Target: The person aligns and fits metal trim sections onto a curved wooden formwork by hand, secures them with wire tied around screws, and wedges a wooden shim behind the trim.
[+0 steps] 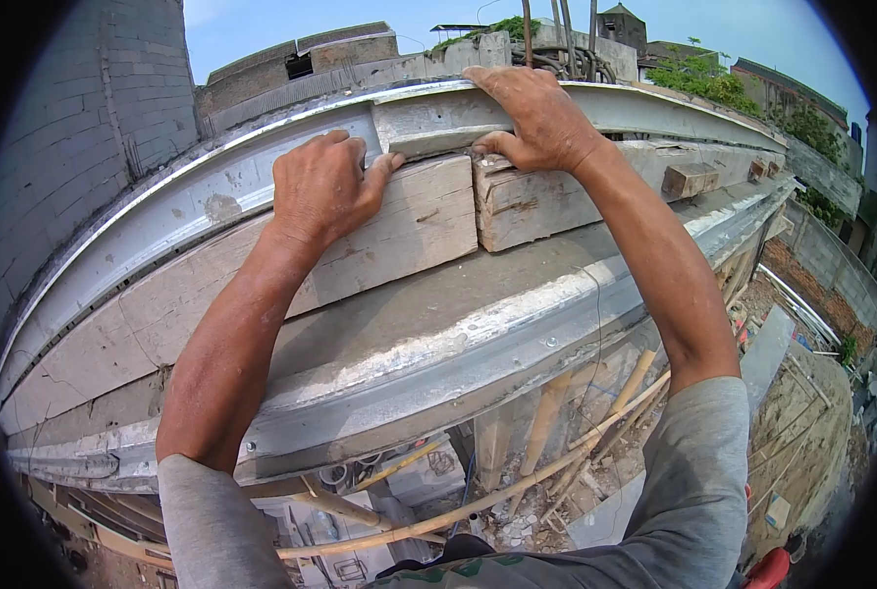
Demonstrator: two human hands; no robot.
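Note:
My left hand is closed over the top edge of a long pale wooden beam, its thumb lying along the top. My right hand spans a grey metal channel, fingers hooked over the upper rim and thumb at the lower edge. Below that thumb is the sawn end of a second wooden beam, a narrow gap away from the first. Both beams lie along a cement-covered ledge, against the channel. The fingertips of my left hand are hidden behind the wood.
A metal rail edges the ledge on my side. Below it are bamboo poles and rubble far down. A block wall rises at left. Upright rods stand behind the channel, and a small wood block sits at right.

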